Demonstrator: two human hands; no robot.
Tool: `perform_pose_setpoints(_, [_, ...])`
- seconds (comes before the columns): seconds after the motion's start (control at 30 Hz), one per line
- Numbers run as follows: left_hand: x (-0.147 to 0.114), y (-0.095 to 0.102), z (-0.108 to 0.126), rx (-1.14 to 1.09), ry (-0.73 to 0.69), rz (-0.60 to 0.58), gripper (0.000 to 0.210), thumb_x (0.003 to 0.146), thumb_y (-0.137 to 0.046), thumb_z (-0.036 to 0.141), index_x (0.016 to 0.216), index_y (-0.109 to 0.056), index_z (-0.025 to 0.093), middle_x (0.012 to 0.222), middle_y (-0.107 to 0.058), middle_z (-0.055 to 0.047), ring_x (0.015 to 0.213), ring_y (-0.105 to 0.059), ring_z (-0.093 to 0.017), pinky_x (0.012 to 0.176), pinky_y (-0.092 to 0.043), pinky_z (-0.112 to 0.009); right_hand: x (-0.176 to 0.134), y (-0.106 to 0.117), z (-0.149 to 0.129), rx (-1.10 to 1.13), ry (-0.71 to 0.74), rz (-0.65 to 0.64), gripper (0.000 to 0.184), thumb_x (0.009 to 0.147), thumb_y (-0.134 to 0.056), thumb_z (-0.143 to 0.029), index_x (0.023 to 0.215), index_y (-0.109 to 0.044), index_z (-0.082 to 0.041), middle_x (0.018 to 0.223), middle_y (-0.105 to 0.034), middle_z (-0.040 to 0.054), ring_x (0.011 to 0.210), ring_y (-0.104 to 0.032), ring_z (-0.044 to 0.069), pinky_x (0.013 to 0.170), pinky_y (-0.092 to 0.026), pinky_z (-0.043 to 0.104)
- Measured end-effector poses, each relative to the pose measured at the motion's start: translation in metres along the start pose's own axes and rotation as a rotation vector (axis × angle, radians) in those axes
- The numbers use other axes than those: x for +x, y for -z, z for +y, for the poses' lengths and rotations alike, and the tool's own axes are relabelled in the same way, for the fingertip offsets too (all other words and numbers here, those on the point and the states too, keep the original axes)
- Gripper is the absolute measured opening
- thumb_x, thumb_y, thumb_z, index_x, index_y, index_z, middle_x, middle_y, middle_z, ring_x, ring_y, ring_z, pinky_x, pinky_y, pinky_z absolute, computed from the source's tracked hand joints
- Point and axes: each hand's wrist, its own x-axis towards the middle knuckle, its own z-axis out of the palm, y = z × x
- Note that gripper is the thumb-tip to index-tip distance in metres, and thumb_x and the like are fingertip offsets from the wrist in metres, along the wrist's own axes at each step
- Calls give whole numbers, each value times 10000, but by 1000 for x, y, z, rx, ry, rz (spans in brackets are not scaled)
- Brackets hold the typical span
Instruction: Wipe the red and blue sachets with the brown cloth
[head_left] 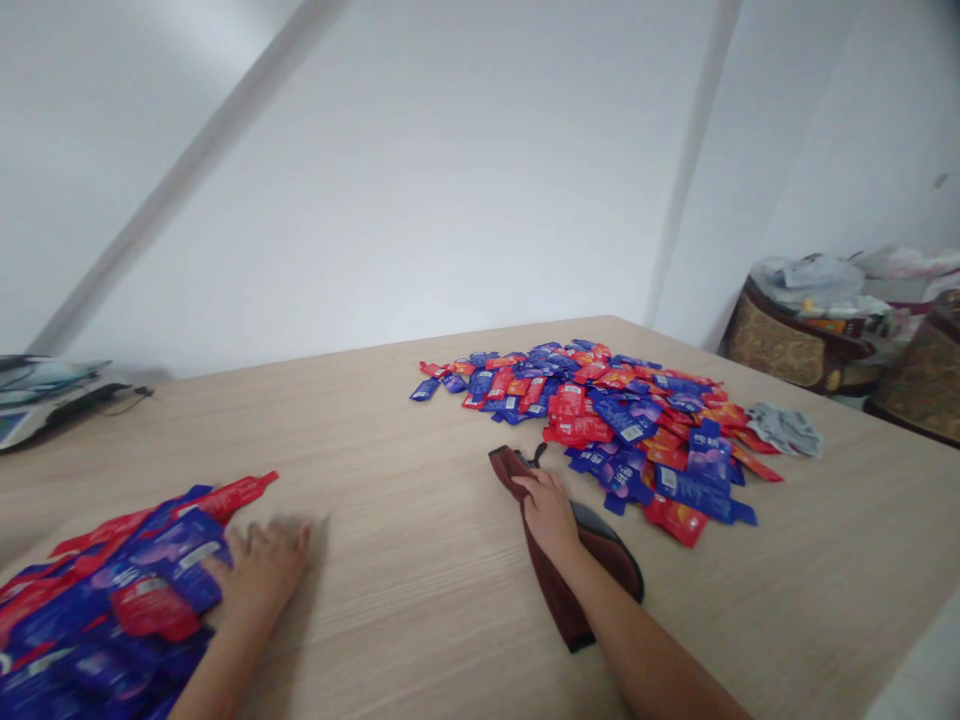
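Observation:
My left hand (264,575) is at the right edge of a heap of red and blue sachets (112,600) at the lower left. Its fingers are apart and slightly blurred, and the thumb side touches the sachets. My right hand (551,512) is closed over a maroon, black-edged fabric piece (551,585) lying on the table. This piece has a long strap-like part, a dark rounded part on the right and a small black loop at the top; its exact kind cannot be made out. Just beyond it spreads a larger pile of red and blue sachets and flat packets (630,425).
Pale wood tabletop (375,560) against a white wall (450,180). A white device (45,405) with a dark cable stands at the far left. Crumpled grey cloth (786,430) lies right of the pile. Brown patterned chairs (780,335) holding plastic bags stand beyond the right edge.

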Motion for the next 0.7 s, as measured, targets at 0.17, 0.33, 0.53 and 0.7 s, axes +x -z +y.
perform_pose_setpoints(0.17, [-1, 12, 118, -209, -312, -14, 543, 907, -258, 357, 1375, -361, 101, 1443, -335, -168, 1363, -196, -327, 1045, -165, -592, 4, -1, 3, 154, -49, 108, 489, 738, -368, -50, 1096, -639, -241, 1132, -575, 47, 1094, -467, 200, 991, -345, 346])
perform_pose_setpoints(0.33, [-11, 27, 238, -516, -691, -52, 523, 931, -232, 388, 1384, -361, 158, 1466, -298, -144, 1354, -210, -349, 1042, -178, -595, 6, -3, 8, 281, -119, 219, 480, 719, -360, -74, 1084, -632, -226, 1126, -572, 59, 1088, -476, 210, 976, -364, 364])
perform_pose_setpoints(0.53, [1, 40, 328, -561, -839, -44, 474, 894, -352, 289, 1340, -437, 156, 1497, -221, -135, 1377, -120, -345, 1076, -125, -542, 8, -10, 11, 374, -162, 260, 436, 734, -354, -106, 1048, -633, -220, 1134, -559, 65, 1107, -470, 207, 994, -349, 364])
perform_pose_setpoints(0.7, [26, 43, 354, -508, -927, -93, 551, 833, -440, 271, 1357, -398, 103, 1512, -144, -158, 1383, -53, -355, 1059, -94, -603, 10, -12, 12, 403, -186, 244, 437, 721, -364, -105, 1034, -644, -223, 1126, -563, 59, 1106, -474, 199, 996, -344, 341])
